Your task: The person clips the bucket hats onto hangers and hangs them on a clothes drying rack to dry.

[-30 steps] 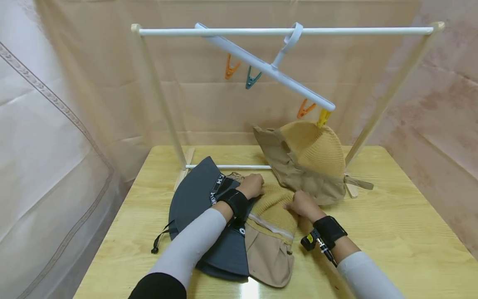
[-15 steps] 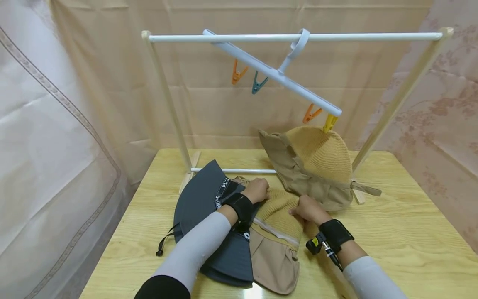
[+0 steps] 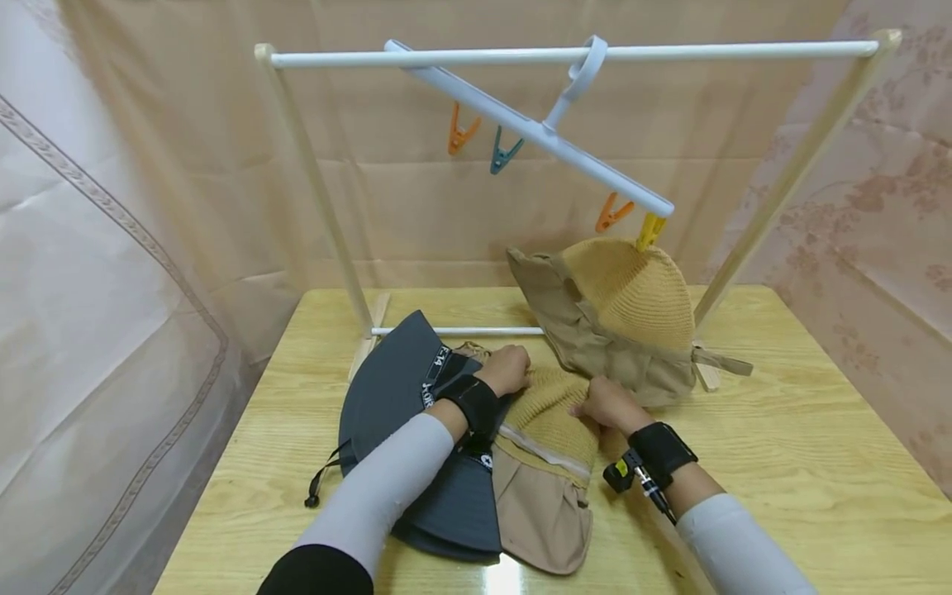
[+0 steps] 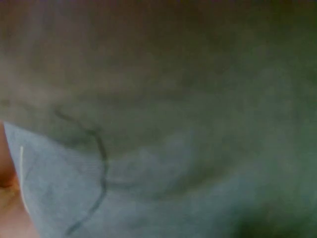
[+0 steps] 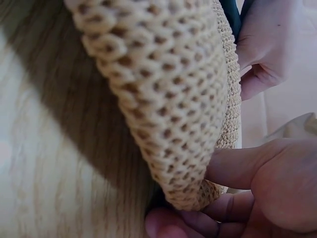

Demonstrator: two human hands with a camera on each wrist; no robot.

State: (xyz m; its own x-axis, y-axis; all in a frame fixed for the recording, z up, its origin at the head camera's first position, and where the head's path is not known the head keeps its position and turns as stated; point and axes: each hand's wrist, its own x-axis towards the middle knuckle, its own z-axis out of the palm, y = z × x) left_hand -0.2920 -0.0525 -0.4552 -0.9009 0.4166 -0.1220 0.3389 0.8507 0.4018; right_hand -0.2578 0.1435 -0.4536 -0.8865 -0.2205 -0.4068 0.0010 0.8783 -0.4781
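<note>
A sun hat with a tan knitted crown and brown cloth brim (image 3: 543, 496) lies on the table, its crown towards the rack. My right hand (image 3: 611, 405) pinches the right edge of that crown; the right wrist view shows the thumb on one side of the knit (image 5: 168, 99) and fingers beneath. On the crown's far left edge, my left hand (image 3: 507, 369) pinches the knit, as the right wrist view also shows. A dark grey bucket hat (image 3: 439, 504) lies under my left forearm, against the tan hat. Blurred grey cloth (image 4: 148, 188) fills most of the left wrist view.
A second tan and brown hat (image 3: 632, 306) hangs by a yellow clip (image 3: 649, 231) from a white hanger (image 3: 550, 139) on the rack's white bar (image 3: 335, 59). Two orange clips and a blue-green clip (image 3: 506, 151) hang there too. Rack legs stand on the wooden table (image 3: 803, 463).
The head view tips slightly down, then back up. Both hands keep their hold on the tan hat, with hardly any visible movement.
</note>
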